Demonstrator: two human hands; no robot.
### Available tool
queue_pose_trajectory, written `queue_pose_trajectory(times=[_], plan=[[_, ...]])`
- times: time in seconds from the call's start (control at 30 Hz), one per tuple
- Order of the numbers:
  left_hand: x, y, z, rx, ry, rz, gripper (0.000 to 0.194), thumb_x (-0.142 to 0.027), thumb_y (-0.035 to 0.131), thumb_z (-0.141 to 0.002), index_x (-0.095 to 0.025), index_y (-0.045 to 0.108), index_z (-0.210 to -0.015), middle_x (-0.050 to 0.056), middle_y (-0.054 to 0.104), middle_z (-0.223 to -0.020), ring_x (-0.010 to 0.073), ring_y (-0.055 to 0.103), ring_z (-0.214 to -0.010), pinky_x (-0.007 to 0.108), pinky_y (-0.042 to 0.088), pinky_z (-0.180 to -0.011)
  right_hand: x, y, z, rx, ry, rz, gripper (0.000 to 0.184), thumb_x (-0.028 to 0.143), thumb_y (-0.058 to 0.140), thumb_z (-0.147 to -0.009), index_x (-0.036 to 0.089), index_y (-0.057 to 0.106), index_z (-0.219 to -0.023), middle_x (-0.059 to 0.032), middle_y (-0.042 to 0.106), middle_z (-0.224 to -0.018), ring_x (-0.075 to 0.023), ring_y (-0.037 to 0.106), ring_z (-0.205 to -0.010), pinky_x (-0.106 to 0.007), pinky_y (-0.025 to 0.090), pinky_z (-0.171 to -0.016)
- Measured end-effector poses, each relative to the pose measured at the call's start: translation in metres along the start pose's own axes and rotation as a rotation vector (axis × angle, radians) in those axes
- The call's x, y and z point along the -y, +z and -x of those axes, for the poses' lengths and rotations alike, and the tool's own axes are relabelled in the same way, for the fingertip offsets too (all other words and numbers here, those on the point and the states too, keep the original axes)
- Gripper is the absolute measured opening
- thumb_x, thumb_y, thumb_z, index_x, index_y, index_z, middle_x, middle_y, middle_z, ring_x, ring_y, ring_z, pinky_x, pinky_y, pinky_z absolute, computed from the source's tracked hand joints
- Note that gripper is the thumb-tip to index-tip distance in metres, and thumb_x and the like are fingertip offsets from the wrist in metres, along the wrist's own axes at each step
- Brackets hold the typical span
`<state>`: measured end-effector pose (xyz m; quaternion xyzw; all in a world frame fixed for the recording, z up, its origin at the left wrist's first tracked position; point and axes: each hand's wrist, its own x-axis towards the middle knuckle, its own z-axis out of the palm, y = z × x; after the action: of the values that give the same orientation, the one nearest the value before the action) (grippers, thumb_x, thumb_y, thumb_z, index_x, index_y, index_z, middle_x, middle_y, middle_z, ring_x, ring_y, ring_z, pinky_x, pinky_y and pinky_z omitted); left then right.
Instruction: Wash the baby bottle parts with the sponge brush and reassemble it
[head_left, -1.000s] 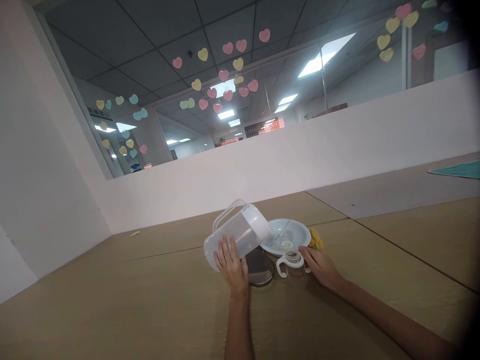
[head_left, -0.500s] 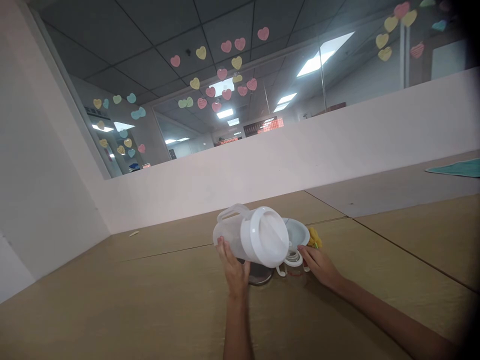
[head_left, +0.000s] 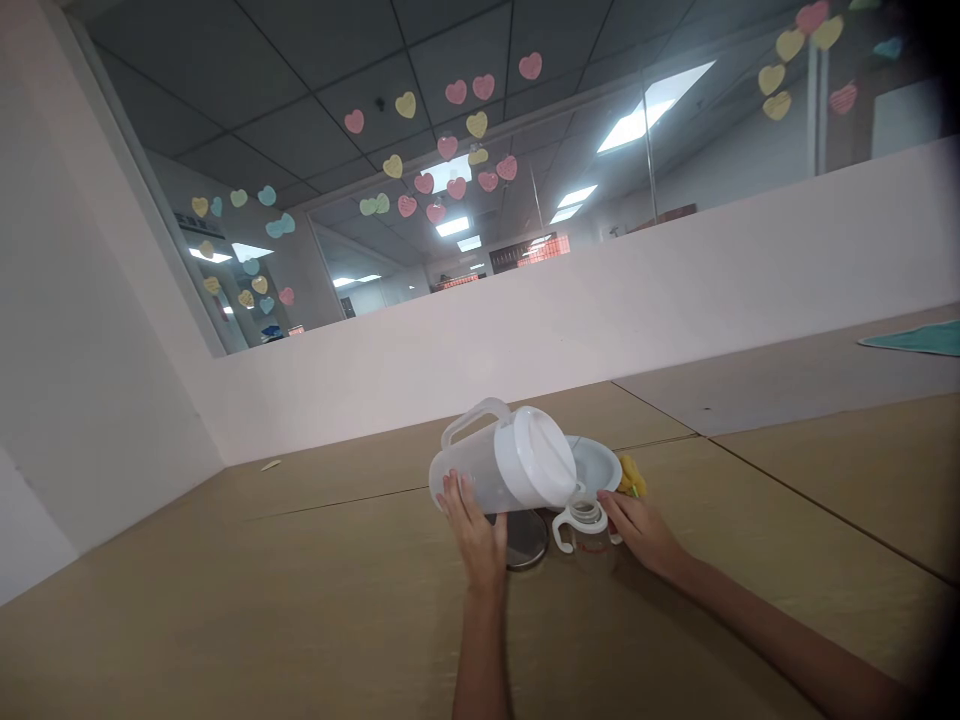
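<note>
My left hand (head_left: 474, 525) grips a translucent white pitcher (head_left: 472, 470) by its body. The pitcher lies tilted to the right, its lidded spout end just above the mouth of a clear bottle (head_left: 592, 545). White side handles and a white collar fit round the bottle's neck. My right hand (head_left: 641, 527) closes on the bottle's right handle. Whether liquid runs from the pitcher I cannot tell. Behind the bottle is a pale shallow bowl (head_left: 598, 465). Partly under the pitcher lies a dark round metal dish or lid (head_left: 527, 543).
A yellow object (head_left: 634, 477) with a bit of green sits right of the bowl. A small pale scrap (head_left: 271, 465) lies at the table's left rear. A teal cloth (head_left: 919, 338) is at the far right. Behind the wooden table (head_left: 337, 600) rises a white wall with a window.
The pitcher has turned a little in my left hand, and its lid end now shows more of its side. More of the bottle's neck is uncovered. My right hand stays at the bottle.
</note>
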<state>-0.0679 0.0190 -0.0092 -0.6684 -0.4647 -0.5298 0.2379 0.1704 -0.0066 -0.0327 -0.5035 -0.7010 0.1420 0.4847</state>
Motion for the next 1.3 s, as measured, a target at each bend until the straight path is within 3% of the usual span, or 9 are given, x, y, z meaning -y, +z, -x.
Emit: queue_pose_trajectory(times=[0.23,0.43,0.7,0.93,1.17,1.3], plan=[[-0.005,-0.002,-0.007,-0.155,-0.372,0.058,0.089,-0.036,0.062,-0.075,-0.011,0.008,-0.141,0.023,0.022,-0.142,0.0322,0.02,-0.134,0.049,0.023,-0.11,-0.003,0.002,0.0,-0.008,-0.01,-0.001,0.046,0.047,0.023,-0.092,0.021,0.041,-0.058,-0.0003,0.053,-0.056,-0.0161,0.048,-0.056,-0.029,0.037,-0.056],[0.006,-0.001,-0.005,-0.22,-0.556,-0.025,0.1,-0.046,0.064,-0.071,-0.011,0.001,-0.14,0.026,0.019,-0.141,0.0398,0.021,-0.13,0.052,0.024,-0.108,-0.003,0.001,0.001,-0.009,-0.015,-0.004,0.048,0.048,0.021,-0.092,0.021,0.041,-0.057,-0.0011,0.053,-0.056,-0.0166,0.049,-0.057,-0.029,0.038,-0.056],[0.012,0.003,-0.003,-0.251,-0.642,-0.028,0.097,-0.051,0.061,-0.072,-0.008,0.004,-0.138,0.029,0.023,-0.136,0.0449,0.024,-0.127,0.06,0.026,-0.102,-0.002,0.001,0.003,-0.033,-0.018,0.018,0.045,0.046,0.023,-0.092,0.021,0.047,-0.063,-0.0024,0.058,-0.065,-0.0181,0.053,-0.063,-0.031,0.041,-0.061],[0.019,0.008,0.002,-0.32,-0.648,-0.062,0.103,-0.053,0.065,-0.066,-0.016,0.003,-0.139,0.024,0.026,-0.135,0.0454,0.028,-0.122,0.062,0.03,-0.096,-0.001,-0.008,0.003,-0.101,-0.155,0.09,0.039,0.04,0.024,-0.092,0.021,0.057,-0.081,-0.0052,0.064,-0.084,-0.019,0.057,-0.079,-0.033,0.045,-0.072],[0.018,0.008,0.001,-0.259,-0.838,-0.091,0.109,-0.06,0.063,-0.064,-0.007,0.004,-0.139,0.031,0.028,-0.132,0.0497,0.03,-0.12,0.067,0.034,-0.086,-0.011,-0.017,0.003,-0.209,-0.154,0.175,0.034,0.036,0.028,-0.092,0.02,0.058,-0.09,-0.0063,0.065,-0.09,-0.018,0.059,-0.084,-0.029,0.045,-0.074],[0.017,0.008,0.004,-0.29,-0.749,-0.09,0.103,-0.057,0.064,-0.063,-0.019,0.006,-0.139,0.025,0.03,-0.133,0.0478,0.033,-0.119,0.066,0.032,-0.088,-0.013,-0.016,0.002,-0.213,-0.148,0.22,0.033,0.036,0.029,-0.092,0.021,0.058,-0.087,-0.0051,0.065,-0.088,-0.0171,0.059,-0.081,-0.028,0.045,-0.073]])
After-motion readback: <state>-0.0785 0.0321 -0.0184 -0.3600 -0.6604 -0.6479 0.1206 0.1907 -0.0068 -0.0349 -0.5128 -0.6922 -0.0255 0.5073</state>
